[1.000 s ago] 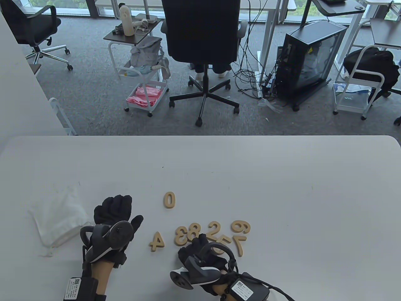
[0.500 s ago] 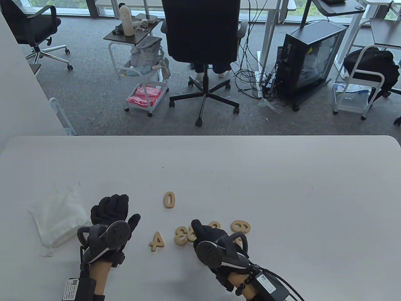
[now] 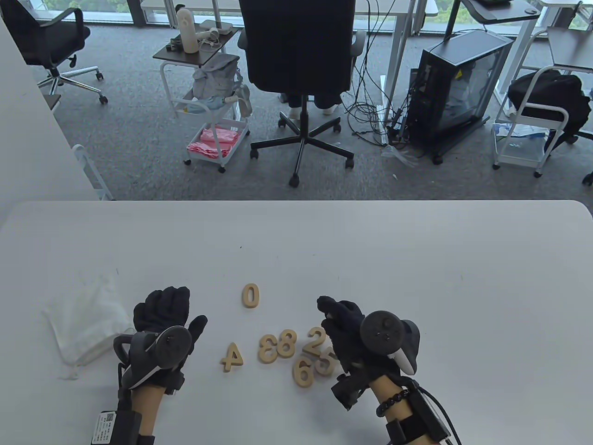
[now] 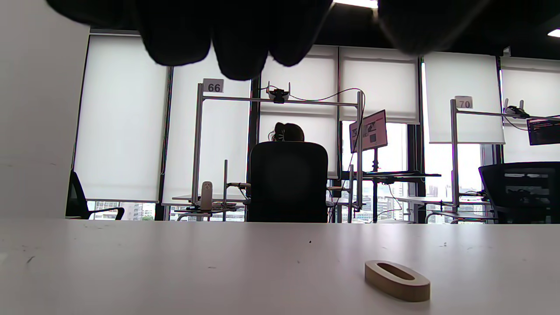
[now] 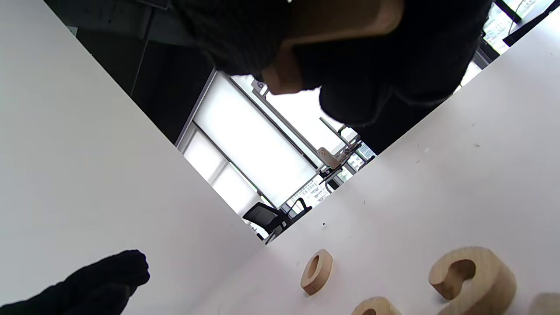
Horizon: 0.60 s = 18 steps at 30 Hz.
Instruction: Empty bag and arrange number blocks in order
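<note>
A: Status of the flat, pale wooden number blocks (image 3: pixel 296 354)?

B: Light, rigid, clustered near the white desk's (image 3: pixel 417 259) front edge. Pinch each by its edges.

A: Hands?

B: Right hand (image 3: pixel 345 324) pinches a block, probably the "1". Left hand (image 3: pixel 164 308) rests loosely curled, empty.

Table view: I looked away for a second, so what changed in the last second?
The right hand lifted from the pile's near side, swung right and now holds a wooden block. The 9 and 7 are gone from the pile's right; a 6 now lies at its near edge. Left hand, bag, 0, 4 stayed.
</note>
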Tool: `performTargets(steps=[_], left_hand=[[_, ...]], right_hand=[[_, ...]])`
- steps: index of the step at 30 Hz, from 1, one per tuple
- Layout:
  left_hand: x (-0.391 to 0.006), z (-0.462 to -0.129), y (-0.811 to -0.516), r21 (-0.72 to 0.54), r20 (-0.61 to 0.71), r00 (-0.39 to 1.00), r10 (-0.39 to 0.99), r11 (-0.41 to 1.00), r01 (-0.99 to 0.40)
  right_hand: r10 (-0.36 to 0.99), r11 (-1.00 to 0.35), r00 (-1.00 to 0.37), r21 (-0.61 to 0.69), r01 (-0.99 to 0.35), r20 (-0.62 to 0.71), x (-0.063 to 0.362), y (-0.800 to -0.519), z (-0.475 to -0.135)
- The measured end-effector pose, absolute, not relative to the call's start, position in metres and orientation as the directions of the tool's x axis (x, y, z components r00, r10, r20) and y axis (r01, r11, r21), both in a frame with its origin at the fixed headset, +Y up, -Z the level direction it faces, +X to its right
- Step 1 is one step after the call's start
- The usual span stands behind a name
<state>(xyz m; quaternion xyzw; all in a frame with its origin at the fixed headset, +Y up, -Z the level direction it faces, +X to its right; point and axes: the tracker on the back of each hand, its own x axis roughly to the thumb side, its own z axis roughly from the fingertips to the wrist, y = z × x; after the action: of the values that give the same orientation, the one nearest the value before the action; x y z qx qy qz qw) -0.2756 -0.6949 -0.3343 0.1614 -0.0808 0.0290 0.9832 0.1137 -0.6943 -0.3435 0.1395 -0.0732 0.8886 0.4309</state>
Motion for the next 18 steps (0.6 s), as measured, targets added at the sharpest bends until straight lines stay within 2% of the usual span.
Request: performTargets(steps=[3, 5, 10, 15, 18], left_hand=[[-0.276, -0.335, -0.694, 0.318, 0.171, 0.985, 0.032, 0.944, -0.085], [-0.276, -0.336, -0.694, 0.319, 0.171, 0.985, 0.029, 0.944, -0.083], [-0.277, -0.336, -0.693, 0.324, 0.172, 0.985, 0.032, 0.942, -0.087], [-0.279, -0.338, -0.695, 0.318, 0.162, 0.986, 0.031, 0.944, -0.082], [-0.281, -0.338, -0.696, 0.317, 0.155, 0.987, 0.031, 0.945, -0.079]], right_hand=[[0.744, -0.604, -0.594, -0.071, -0.794, 0.307, 0.121, -0.688, -0.345], [0.705, -0.644, -0.642, -0.108, -0.758, 0.301, 0.121, -0.684, -0.348], [0.686, -0.699, -0.679, -0.022, -0.715, 0.263, 0.107, -0.674, -0.364], [0.626, -0.762, -0.747, -0.028, -0.647, 0.224, 0.082, -0.661, -0.39], [0.61, -0.784, -0.766, 0.014, -0.621, 0.203, 0.065, -0.659, -0.409]])
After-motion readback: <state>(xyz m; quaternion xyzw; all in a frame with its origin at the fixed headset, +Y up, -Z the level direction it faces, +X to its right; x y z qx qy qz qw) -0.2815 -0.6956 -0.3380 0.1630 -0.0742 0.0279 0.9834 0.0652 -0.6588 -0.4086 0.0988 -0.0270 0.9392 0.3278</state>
